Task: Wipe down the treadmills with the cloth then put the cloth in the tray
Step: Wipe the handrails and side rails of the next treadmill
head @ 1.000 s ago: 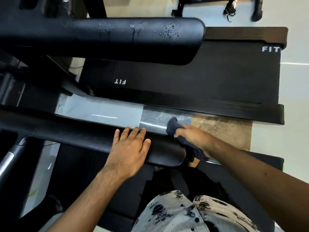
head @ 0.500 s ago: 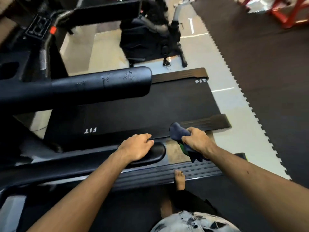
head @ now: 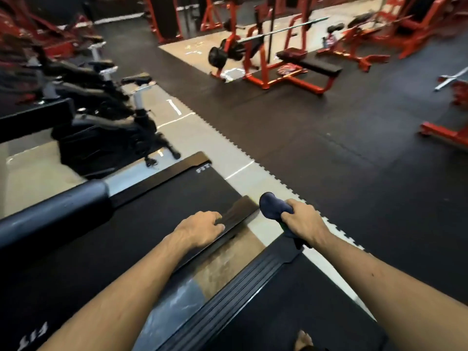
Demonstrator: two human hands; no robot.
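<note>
My right hand [head: 305, 222] grips a bunched dark blue cloth [head: 269, 206], held in the air over the floor strip just past the treadmills' rear ends. Over the near side rail of the neighbouring treadmill [head: 152, 211] hovers my left hand [head: 202, 229], fingers loosely curled and holding nothing. That treadmill's padded black handrail [head: 50, 215] runs off to the left. I stand on the deck of a second treadmill [head: 278, 312], whose ribbed side rail [head: 228, 287] lies below my arms. No tray is in view.
A strip of bare floor [head: 222, 259] separates the two treadmills. Black exercise bikes [head: 101, 122] stand behind the neighbouring treadmill. A red bench press [head: 278, 62] and other red machines line the far side of the black rubber matting [head: 354, 160]. My bare foot [head: 304, 340] shows at the bottom.
The view swung up from the handrail to the gym floor. My left hand came off the handrail's end and now hovers. My right hand kept hold of the cloth.
</note>
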